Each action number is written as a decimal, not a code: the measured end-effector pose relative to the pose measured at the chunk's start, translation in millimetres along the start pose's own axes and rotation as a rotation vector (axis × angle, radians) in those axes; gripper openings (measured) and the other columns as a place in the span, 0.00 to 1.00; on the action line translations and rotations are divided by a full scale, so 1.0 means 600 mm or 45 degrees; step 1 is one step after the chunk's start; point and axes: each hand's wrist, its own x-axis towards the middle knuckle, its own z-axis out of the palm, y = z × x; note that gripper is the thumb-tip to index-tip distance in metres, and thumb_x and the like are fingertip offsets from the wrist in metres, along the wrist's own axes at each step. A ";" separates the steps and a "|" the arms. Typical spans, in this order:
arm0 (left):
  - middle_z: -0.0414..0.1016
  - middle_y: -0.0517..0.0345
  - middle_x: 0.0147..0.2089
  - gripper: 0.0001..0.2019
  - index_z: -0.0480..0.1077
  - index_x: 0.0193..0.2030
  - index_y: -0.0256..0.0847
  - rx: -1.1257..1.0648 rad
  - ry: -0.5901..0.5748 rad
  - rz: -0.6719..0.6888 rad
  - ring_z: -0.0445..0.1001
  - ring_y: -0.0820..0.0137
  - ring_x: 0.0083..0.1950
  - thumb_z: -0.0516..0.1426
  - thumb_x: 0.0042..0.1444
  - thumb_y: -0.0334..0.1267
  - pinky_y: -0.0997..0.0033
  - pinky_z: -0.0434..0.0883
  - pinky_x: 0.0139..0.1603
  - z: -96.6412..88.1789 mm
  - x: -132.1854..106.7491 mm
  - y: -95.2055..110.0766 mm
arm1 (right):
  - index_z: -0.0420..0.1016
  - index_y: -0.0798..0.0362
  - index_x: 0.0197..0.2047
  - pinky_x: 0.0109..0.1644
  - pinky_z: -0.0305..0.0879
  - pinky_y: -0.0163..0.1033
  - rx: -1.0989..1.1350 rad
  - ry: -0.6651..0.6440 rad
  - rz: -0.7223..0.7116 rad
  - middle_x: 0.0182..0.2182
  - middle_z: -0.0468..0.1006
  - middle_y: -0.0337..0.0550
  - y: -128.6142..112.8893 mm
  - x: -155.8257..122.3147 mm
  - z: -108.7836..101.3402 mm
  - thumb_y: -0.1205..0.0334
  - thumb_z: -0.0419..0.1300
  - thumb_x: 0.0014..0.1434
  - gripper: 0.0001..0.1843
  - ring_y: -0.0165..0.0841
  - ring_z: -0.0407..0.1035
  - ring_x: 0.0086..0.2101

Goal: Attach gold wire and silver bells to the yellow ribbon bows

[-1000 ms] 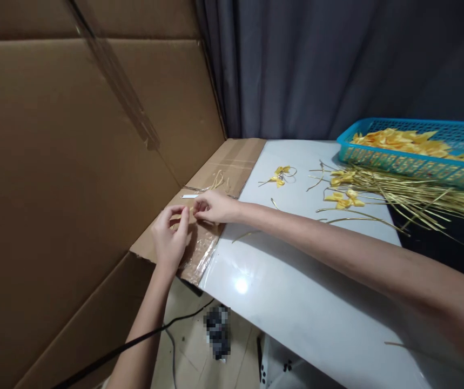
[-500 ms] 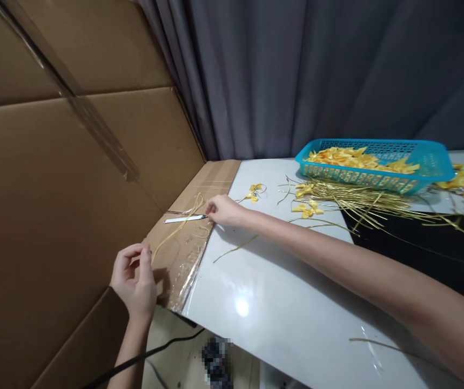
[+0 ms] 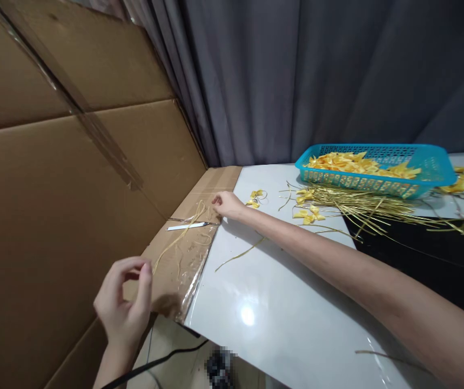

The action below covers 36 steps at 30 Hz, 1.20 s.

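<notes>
A pale yellow string (image 3: 178, 237) lies looped over the cardboard strip and runs down to the fingertips of my left hand (image 3: 123, 297). Thumb and forefinger there are pinched together, seemingly on the string's end. My right hand (image 3: 226, 205) reaches across to the cardboard's right edge, its fingers curled in a pinch; what they hold, if anything, is hidden. Just left of and below it, a slim white pen-like tool (image 3: 186, 226) with a dark tip rests on the cardboard under the string. Beyond the right hand sits a small yellow ribbon flower (image 3: 255, 201) with a wire loop.
A blue basket (image 3: 438, 162) of yellow ribbon pieces (image 3: 349, 162) stands at the back right. Before it lie a bundle of gold wires (image 3: 361, 202) and more ribbon flowers (image 3: 310, 215). Tall cardboard (image 3: 73, 178) walls the left side; a black cable (image 3: 167, 356) hangs below the table (image 3: 232, 302).
My right hand has drawn away from the tool's dark tip, slightly up and to the right. My left hand has shifted down and left. The view has tilted slightly.
</notes>
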 end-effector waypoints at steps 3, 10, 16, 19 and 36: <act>0.72 0.57 0.30 0.09 0.68 0.32 0.42 0.200 -0.355 -0.012 0.71 0.68 0.31 0.52 0.57 0.43 0.72 0.66 0.30 0.041 0.063 -0.013 | 0.69 0.59 0.48 0.47 0.68 0.44 0.021 0.063 -0.007 0.45 0.71 0.46 -0.007 -0.002 -0.002 0.57 0.55 0.63 0.15 0.33 0.69 0.43; 0.75 0.56 0.36 0.09 0.71 0.36 0.40 0.619 -0.808 0.092 0.72 0.69 0.33 0.55 0.57 0.43 0.66 0.69 0.35 0.193 0.185 -0.061 | 0.73 0.58 0.42 0.37 0.60 0.33 0.026 0.264 -0.107 0.37 0.76 0.42 0.002 -0.054 -0.061 0.70 0.54 0.58 0.10 0.28 0.68 0.33; 0.73 0.52 0.44 0.12 0.69 0.45 0.38 0.860 -0.977 0.360 0.72 0.66 0.43 0.53 0.60 0.43 0.60 0.71 0.42 0.252 0.203 -0.055 | 0.73 0.57 0.40 0.34 0.55 0.32 -0.060 0.325 -0.192 0.36 0.76 0.42 0.039 -0.124 -0.133 0.70 0.55 0.56 0.09 0.27 0.64 0.30; 0.71 0.50 0.48 0.12 0.69 0.48 0.39 0.947 -1.067 0.557 0.71 0.64 0.47 0.52 0.60 0.40 0.61 0.71 0.42 0.258 0.208 -0.046 | 0.73 0.57 0.39 0.34 0.54 0.32 -0.098 0.320 -0.201 0.36 0.75 0.42 0.065 -0.152 -0.159 0.70 0.55 0.56 0.08 0.26 0.63 0.29; 0.72 0.54 0.43 0.05 0.70 0.40 0.34 1.360 -1.417 1.262 0.73 0.70 0.38 0.55 0.58 0.33 0.67 0.73 0.36 0.275 0.247 -0.043 | 0.68 0.57 0.47 0.32 0.53 0.34 -0.539 0.301 -0.452 0.46 0.71 0.47 0.108 -0.214 -0.193 0.66 0.50 0.60 0.13 0.31 0.65 0.33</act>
